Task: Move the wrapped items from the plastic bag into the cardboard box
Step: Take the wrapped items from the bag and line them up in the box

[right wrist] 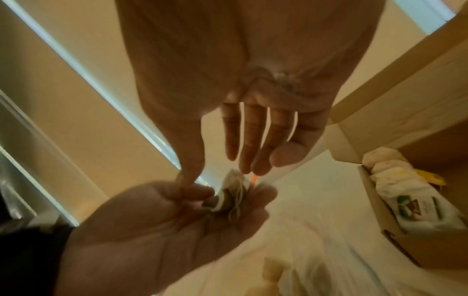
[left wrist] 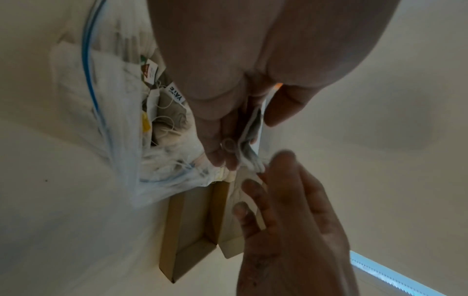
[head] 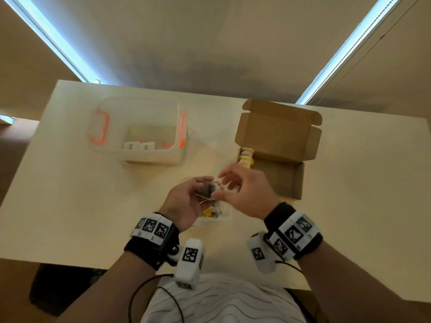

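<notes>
My left hand [head: 202, 185] pinches a small wrapped item [head: 208, 189] of grey and white paper above the table's near middle. In the left wrist view the wrapped item [left wrist: 249, 138] sits between thumb and fingers. My right hand [head: 218, 185] hovers against it from the right, fingers straight and spread, thumb tip touching near the left thumb [right wrist: 186, 181]. The clear plastic bag [head: 213, 214] lies under both hands with more wrapped items [left wrist: 172, 112] inside. The open cardboard box [head: 289, 180] stands to the right, with wrapped items [head: 246, 158] at its left end.
A clear plastic container [head: 140, 134] with orange latches stands at the back left of the pale table [head: 70, 194]. The box's lid [head: 277, 129] stands open toward the far side. The table's near edge runs just below my wrists.
</notes>
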